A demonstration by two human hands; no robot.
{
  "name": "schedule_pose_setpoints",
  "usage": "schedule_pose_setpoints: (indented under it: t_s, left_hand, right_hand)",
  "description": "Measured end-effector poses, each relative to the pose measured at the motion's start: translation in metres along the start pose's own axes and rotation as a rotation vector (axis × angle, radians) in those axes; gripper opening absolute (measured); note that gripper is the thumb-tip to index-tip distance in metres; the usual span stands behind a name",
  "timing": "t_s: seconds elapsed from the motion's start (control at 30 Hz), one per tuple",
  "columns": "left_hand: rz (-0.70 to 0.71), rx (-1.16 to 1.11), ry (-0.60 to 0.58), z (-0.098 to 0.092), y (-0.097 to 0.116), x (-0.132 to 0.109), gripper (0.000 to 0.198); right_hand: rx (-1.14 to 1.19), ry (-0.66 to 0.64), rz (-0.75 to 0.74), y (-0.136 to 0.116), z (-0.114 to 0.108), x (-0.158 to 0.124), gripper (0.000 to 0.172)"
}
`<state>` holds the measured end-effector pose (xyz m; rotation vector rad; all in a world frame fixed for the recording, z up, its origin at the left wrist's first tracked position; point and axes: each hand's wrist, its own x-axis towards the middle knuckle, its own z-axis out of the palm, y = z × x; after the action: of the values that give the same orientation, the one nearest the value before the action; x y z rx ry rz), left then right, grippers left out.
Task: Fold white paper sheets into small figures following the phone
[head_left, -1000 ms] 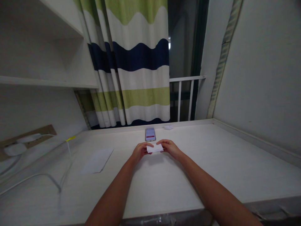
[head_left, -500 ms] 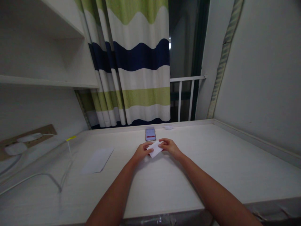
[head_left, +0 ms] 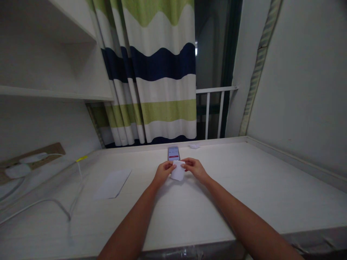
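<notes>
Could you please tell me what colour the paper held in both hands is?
The held paper is white, seen best in the head view.

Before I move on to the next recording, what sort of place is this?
Probably a desk corner in a home or dormitory room: a white desk between walls, a striped curtain behind it, and a shelf over its left side.

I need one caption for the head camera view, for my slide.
Left hand and right hand hold a small white paper piece over a white desk, near a rectangular lit-screen smartphone.
</notes>
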<state>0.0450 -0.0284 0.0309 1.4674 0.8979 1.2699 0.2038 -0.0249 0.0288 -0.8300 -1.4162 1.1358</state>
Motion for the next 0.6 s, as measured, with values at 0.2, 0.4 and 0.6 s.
schedule_pose_setpoints:
  t_s: [0.2,0.4,0.6]
  left_hand:
    - [-0.024,-0.017,-0.017,0.0023,0.0012,-0.0021,0.033]
    - [-0.004,-0.02,-0.024,0.0041,0.0028,-0.0032,0.033]
    - [0.001,-0.011,-0.062,0.0021,-0.0005,-0.0026,0.033]
  right_hand:
    - [-0.01,0.091,-0.018,0.0007,-0.0007,0.0023,0.026]
    - [-0.054,0.057,-0.051,-0.0006,0.0001,0.001,0.025]
    - [-0.096,0.051,-0.081,-0.0005,-0.0007,-0.0002,0.025]
